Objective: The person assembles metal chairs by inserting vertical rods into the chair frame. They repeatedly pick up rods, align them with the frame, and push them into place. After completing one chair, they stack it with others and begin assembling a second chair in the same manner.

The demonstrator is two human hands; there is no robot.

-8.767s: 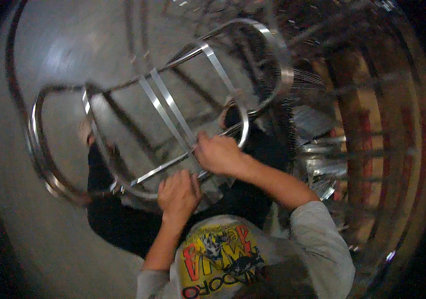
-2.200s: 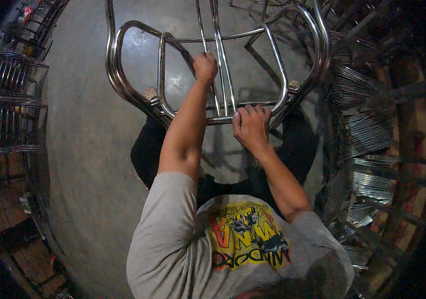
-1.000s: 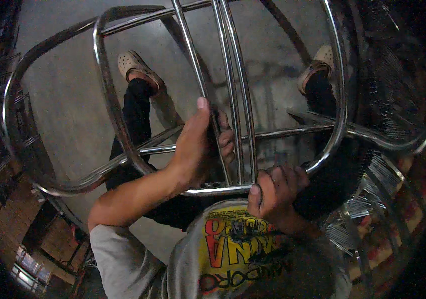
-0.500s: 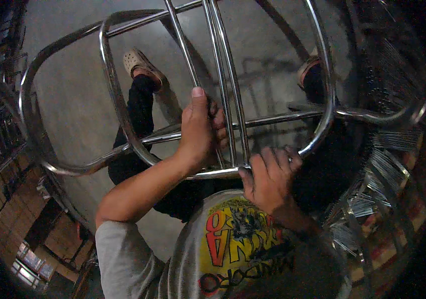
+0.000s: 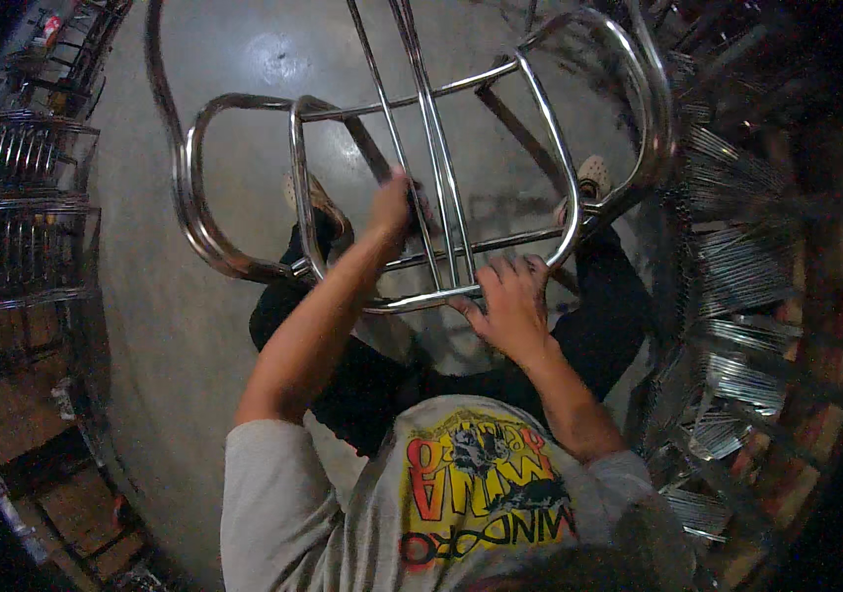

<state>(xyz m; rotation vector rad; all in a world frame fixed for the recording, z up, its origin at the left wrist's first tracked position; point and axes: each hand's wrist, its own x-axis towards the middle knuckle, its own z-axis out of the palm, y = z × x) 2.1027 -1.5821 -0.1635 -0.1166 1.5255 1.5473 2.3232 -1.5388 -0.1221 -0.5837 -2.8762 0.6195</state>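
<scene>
A shiny chair frame [image 5: 293, 138] of bent metal tube stands in front of me, between my legs. Several thin straight rods [image 5: 448, 173] run up its middle from the near rail [image 5: 412, 302]. My left hand [image 5: 394, 215] is closed around the leftmost rod, thumb pointing up along it; the fingers are slightly blurred and partly hidden behind. On the near rail, right of the rods' lower ends, my right hand [image 5: 512, 301] is clasped with its fingers over the tube and thumb on the near side.
Stacked metal chair frames [image 5: 27, 247] stand at the left on the grey concrete floor [image 5: 165, 395]. More piled metal frames [image 5: 737, 375] line the right side. Brown cardboard-like pieces [image 5: 12, 424] lie at the lower left. My feet [image 5: 594, 176] are beyond the near rail.
The view has shifted, and the chair frame now appears smaller, with more of its far loops showing. Both hands keep their hold; the right hand lies nearer the rods.
</scene>
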